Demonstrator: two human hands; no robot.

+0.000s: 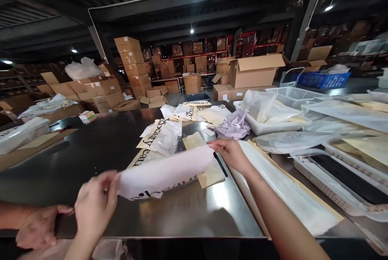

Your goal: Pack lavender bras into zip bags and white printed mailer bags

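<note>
Stretched between my two hands, above the dark metal table [100, 151], is a white plastic bag [166, 169] with black lettering on its lower side. My left hand [95, 199] pinches its left end, while the fingers of my right hand [232, 153] grip its upper right corner. Beneath the bag's right end lie a tan paper piece [212, 177] and a black pen-like stick [220, 165]. Printed clear bags [165, 137] rest just behind. Another person's hand [39, 225] is at the table's near edge, left of mine.
A crumpled lavender cloth [235, 124] lies beside a white basket [263, 126] of bags. Long clear packages [281, 189] and a white tray [336, 181] occupy the right side. At the left is a wrapped package [22, 135]. Cardboard boxes [256, 72] stand beyond the table.
</note>
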